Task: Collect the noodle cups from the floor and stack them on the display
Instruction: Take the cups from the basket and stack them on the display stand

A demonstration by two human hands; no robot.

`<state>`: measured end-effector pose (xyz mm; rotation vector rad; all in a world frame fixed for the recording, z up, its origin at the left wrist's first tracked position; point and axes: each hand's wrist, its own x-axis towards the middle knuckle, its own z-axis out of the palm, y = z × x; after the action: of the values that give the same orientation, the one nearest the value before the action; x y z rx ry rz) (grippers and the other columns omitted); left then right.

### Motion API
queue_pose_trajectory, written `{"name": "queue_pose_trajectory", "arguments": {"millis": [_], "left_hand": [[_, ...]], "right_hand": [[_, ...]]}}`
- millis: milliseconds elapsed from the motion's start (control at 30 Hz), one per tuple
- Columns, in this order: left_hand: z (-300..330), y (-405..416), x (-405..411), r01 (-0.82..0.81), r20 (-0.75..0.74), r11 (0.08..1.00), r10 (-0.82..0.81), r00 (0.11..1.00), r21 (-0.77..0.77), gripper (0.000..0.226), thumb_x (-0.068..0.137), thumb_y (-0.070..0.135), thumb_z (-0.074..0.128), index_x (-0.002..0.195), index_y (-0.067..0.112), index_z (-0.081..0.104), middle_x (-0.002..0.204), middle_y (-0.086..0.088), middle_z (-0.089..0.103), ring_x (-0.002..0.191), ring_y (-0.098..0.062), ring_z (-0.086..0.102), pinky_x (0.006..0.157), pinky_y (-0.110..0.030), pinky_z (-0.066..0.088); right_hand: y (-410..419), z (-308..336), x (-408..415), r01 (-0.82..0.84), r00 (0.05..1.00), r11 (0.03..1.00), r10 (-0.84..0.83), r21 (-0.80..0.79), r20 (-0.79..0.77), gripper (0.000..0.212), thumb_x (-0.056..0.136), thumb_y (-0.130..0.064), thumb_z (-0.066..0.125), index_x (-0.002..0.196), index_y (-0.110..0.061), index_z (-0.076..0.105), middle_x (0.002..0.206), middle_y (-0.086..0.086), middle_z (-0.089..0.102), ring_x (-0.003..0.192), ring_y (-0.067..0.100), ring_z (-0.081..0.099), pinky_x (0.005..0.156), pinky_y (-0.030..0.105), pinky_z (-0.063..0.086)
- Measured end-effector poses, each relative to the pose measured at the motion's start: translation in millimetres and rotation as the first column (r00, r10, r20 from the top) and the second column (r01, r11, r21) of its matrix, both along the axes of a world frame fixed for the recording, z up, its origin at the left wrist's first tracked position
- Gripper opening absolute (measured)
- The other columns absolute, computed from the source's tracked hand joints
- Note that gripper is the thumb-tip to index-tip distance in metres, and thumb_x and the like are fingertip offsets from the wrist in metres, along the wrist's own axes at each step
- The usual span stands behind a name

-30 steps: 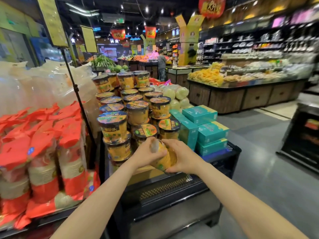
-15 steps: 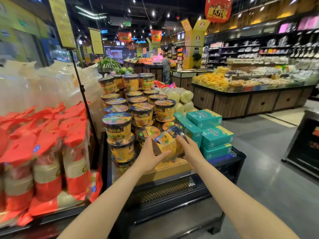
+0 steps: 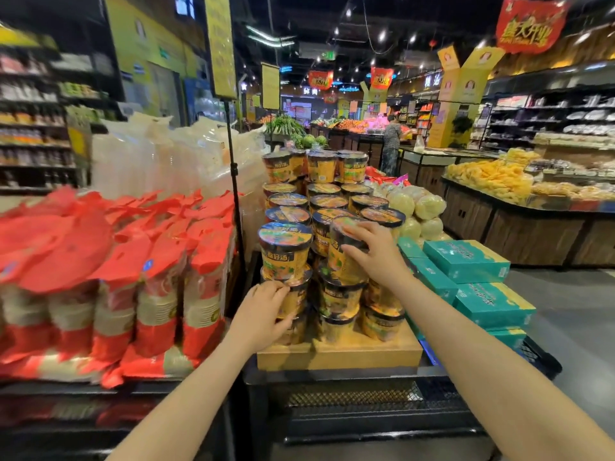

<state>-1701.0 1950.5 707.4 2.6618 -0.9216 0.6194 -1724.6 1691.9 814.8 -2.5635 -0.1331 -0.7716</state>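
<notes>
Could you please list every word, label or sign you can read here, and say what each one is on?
"鲜好汤" (partly blurred): band of the front-left noodle cup.
"鲜肉": lit sign on the far wall.
"大开业": red hanging banner; its first character is cut off.
Too blurred to read: cup lids, teal boxes, yellow placard, red packs.

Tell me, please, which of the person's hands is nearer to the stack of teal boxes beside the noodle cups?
Right. The right hand grips a noodle cup on the stack's right side, just left of the teal boxes. The left hand holds a lower cup on the far left column.
</notes>
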Motion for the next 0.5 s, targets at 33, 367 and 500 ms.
{"name": "queue_pose_trajectory", "arguments": {"millis": [33, 367, 500], "left_hand": [[-0.8, -0.4, 1.0, -0.006, 0.002, 1.0, 0.006, 1.0, 0.01, 0.075, 0.087, 0.06, 0.026, 0.14, 0.013, 0.05, 0.136, -0.003, 0.053, 0.128, -0.022, 0.046, 0.11, -0.039, 0.037], [-6.9, -3.1, 0.0, -0.049, -0.074, 0.998, 0.047, 0.996, -0.027, 0.07, 0.087, 0.055, 0.033, 0.142, 0.012, 0.047, 0.139, -0.003, 0.049, 0.133, -0.023, 0.042, 0.104, -0.041, 0.042], [2.1, -2.7, 0.7, -0.024, -0.11, 0.999, 0.021, 0.994, -0.032, 0.06, 0.093, 0.045, 0.051, 0.144, 0.014, 0.044, 0.141, -0.002, 0.047, 0.135, -0.02, 0.039, 0.108, -0.04, 0.039]], "right_hand": [[2.5, -0.5, 6.7, 0.001, 1.0, 1.0, -0.002, -0.03, -0.012, 0.044, 0.093, -0.038, 0.061, 0.136, -0.029, 0.055, 0.134, 0.005, 0.049, 0.13, 0.025, 0.036, 0.106, 0.036, 0.03], [5.6, -19.4, 24.7, 0.01, 0.994, 0.992, -0.023, -0.126, -0.108, 0.05, 0.092, -0.045, 0.06, 0.139, -0.033, 0.049, 0.137, 0.003, 0.046, 0.134, 0.024, 0.03, 0.104, 0.042, 0.038], [6.4, -6.0, 19.4, -0.004, 0.989, 0.991, -0.016, -0.134, -0.149, 0.063, 0.088, -0.062, 0.052, 0.142, -0.031, 0.045, 0.147, 0.003, 0.042, 0.138, 0.025, 0.033, 0.11, 0.056, 0.032]]}}
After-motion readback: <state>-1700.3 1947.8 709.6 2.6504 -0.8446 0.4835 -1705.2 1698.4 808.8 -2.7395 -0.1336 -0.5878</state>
